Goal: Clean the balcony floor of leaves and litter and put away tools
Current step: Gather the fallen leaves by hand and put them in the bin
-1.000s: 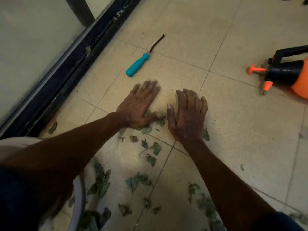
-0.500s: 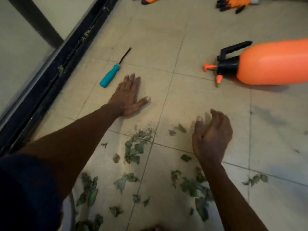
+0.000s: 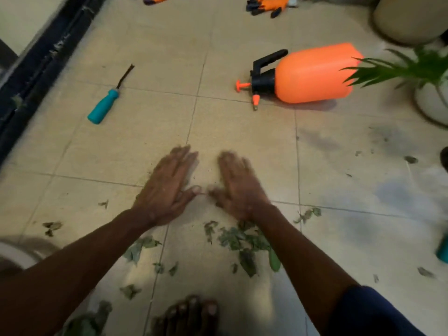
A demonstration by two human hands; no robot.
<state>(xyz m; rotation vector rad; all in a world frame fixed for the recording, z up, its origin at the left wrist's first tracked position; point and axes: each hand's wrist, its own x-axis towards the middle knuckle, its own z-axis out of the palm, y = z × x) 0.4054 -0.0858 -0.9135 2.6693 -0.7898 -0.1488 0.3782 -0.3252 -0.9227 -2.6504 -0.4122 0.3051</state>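
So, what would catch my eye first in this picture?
The bright orange sprayer lying on its side on the tiles, upper right. Next, the left hand and right hand spread open side by side at centre, with torn green leaves scattered just nearer the person. A teal-handled tool lies at left.

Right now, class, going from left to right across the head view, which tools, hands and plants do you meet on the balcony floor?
teal-handled tool → left hand → right hand → orange sprayer → potted plant
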